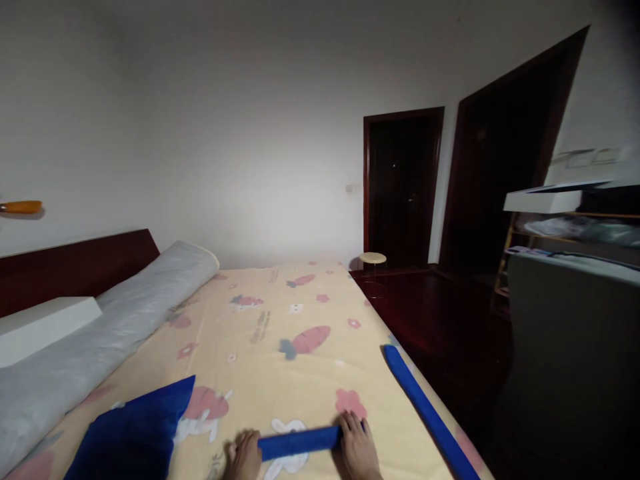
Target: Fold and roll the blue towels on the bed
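Note:
A flat, narrow strip of folded blue cloth point(300, 443) lies across the bed in front of me. My left hand point(245, 457) is closed at its left end, fingers curled over the edge. At the other end my right hand point(359, 445) has its fingers bent over the cloth, gripping it against the sheet. Left of my hands lies a wider, dark blue cloth point(133, 433), spread flat. A second long blue strip point(427, 410) runs along the right edge of the bed, apart from both hands.
The bed has a cream sheet point(270, 380) with carrots, flowers and rabbits. A grey roll point(125, 320) and a white box point(50, 323) lie by the headboard point(80, 267). Beyond the bed stand a round stool point(373, 258), dark doors point(404, 193) and a shelf point(575, 223).

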`<state>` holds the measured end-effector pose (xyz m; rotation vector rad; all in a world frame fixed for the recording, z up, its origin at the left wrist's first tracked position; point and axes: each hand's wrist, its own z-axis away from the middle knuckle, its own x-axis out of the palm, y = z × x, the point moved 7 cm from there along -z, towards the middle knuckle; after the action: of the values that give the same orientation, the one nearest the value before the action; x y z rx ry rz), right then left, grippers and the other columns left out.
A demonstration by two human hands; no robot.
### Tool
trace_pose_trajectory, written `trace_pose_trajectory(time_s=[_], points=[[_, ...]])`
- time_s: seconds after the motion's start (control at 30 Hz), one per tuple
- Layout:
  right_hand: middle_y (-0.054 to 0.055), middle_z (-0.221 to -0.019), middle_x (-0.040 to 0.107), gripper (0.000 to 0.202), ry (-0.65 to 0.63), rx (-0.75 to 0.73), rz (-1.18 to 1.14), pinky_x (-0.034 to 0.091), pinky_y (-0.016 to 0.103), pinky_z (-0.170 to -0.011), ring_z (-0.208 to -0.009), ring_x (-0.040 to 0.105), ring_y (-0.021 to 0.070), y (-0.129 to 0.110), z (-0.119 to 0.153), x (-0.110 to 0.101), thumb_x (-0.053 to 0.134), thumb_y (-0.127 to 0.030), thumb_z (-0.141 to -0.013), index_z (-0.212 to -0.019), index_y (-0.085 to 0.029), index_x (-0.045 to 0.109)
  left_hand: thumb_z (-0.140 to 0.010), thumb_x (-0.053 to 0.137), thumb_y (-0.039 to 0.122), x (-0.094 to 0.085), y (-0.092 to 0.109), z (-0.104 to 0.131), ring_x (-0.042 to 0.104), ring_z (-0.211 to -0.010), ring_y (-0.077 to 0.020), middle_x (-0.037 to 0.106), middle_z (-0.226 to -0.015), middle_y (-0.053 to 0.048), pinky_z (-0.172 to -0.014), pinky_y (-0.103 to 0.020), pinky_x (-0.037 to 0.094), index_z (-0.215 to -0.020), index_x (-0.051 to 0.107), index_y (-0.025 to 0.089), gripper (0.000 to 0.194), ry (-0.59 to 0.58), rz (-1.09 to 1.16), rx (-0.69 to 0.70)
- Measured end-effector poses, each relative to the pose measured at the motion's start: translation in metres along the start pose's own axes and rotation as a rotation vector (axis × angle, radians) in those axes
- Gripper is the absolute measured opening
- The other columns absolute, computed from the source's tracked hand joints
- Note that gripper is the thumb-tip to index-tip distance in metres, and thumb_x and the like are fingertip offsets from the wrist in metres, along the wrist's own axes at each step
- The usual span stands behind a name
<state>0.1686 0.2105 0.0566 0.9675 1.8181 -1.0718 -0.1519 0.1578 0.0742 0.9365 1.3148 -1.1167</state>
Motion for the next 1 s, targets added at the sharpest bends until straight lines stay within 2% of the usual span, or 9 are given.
trace_pose_trajectory(time_s=[0.1,0.17,0.33,0.43,0.53,0.67,0.8,0.9,1.0], points=[[0.01,-0.135,0.06,0.057,0.036,0.021,-0.016,0.029,0.052,-0.107,-0.128,0.049,0.036,0.004,0.003,0.013,0.054,-0.02,-0.071,-0.127,-0.022,0.061,-0.081,0.032,0.008,0.011,0.01,0.003,0.041,-0.137,-0.0259,0.054,-0.144,-0.009,-0.112,-0.055,0.025,-0.133,0.055,0.025,0.059,0.093,0.003,-0.002],[0.009,-0.141,0.055,0.06,0.064,0.039,-0.023,0.029,0.053,-0.109,-0.132,0.045,0.036,-0.006,0.005,0.016,0.052,-0.019,-0.073,-0.133,-0.023,0.057,-0.078,0.036,0.008,0.022,0.029,0.005,0.033,-0.143,-0.0265,0.045,-0.151,-0.009,-0.116,-0.054,0.022,-0.141,0.048,0.023,0.065,0.11,0.038,0.092],[0.004,-0.152,0.039,0.074,-0.069,-0.215,-0.109,0.033,0.047,-0.111,-0.138,0.039,0.0305,-0.086,0.007,0.035,0.049,-0.017,-0.074,-0.147,-0.027,0.039,-0.08,0.031,0.007,0.032,0.099,0.011,0.021,-0.148,-0.0202,0.026,-0.16,0.0,-0.121,-0.041,0.021,-0.15,0.027,0.023,0.072,0.061,0.192,0.354],[0.006,-0.154,0.033,0.079,-0.13,-0.338,-0.143,0.035,0.044,-0.111,-0.139,0.038,0.0286,-0.114,0.015,0.043,0.05,-0.019,-0.077,-0.152,-0.023,0.027,-0.085,0.029,0.013,0.03,0.114,0.015,0.025,-0.147,-0.0212,0.025,-0.159,-0.002,-0.121,-0.042,0.023,-0.15,0.026,0.021,0.065,0.013,0.201,0.368],[0.005,-0.155,0.029,0.077,-0.074,-0.401,-0.14,0.032,0.043,-0.113,-0.14,0.036,0.0262,-0.101,0.023,0.033,0.046,-0.023,-0.085,-0.154,-0.024,0.013,-0.088,0.038,0.026,0.024,0.098,0.019,0.025,-0.147,-0.0236,0.026,-0.159,0.0,-0.12,-0.045,0.024,-0.151,0.022,0.026,0.065,0.073,0.186,0.443],[0.004,-0.154,0.034,0.066,0.034,-0.342,-0.082,0.031,0.041,-0.114,-0.138,0.04,0.0244,-0.042,0.029,0.004,0.042,-0.036,-0.095,-0.154,-0.027,0.014,-0.092,0.039,0.046,0.02,0.041,0.021,0.027,-0.146,-0.024,0.027,-0.159,0.0,-0.117,-0.045,0.027,-0.151,0.019,0.031,0.064,0.178,0.172,0.463],[0.005,-0.154,0.036,0.066,0.016,-0.262,-0.03,0.029,0.044,-0.114,-0.138,0.039,0.0256,0.01,0.03,-0.017,0.043,-0.043,-0.094,-0.153,-0.027,0.018,-0.092,0.037,0.048,0.017,-0.002,0.021,0.025,-0.147,-0.0222,0.025,-0.159,0.001,-0.118,-0.046,0.024,-0.151,0.02,0.032,0.063,0.113,0.161,0.384],[0.008,-0.154,0.035,0.067,-0.124,-0.234,-0.043,0.028,0.049,-0.115,-0.14,0.037,0.0279,0.022,0.026,-0.017,0.044,-0.044,-0.091,-0.152,-0.022,0.025,-0.088,0.041,0.042,0.013,-0.009,0.018,0.024,-0.147,-0.023,0.026,-0.159,0.0,-0.119,-0.052,0.019,-0.149,0.024,0.032,0.064,0.034,0.122,0.312],[0.012,-0.153,0.034,0.072,-0.162,-0.149,-0.02,0.024,0.058,-0.114,-0.141,0.032,0.0334,0.013,0.02,-0.012,0.05,-0.034,-0.082,-0.149,-0.017,0.033,-0.082,0.047,0.035,0.012,0.003,0.014,0.02,-0.148,-0.0283,0.025,-0.159,-0.003,-0.119,-0.061,0.009,-0.149,0.028,0.03,0.069,0.051,0.052,0.257]])
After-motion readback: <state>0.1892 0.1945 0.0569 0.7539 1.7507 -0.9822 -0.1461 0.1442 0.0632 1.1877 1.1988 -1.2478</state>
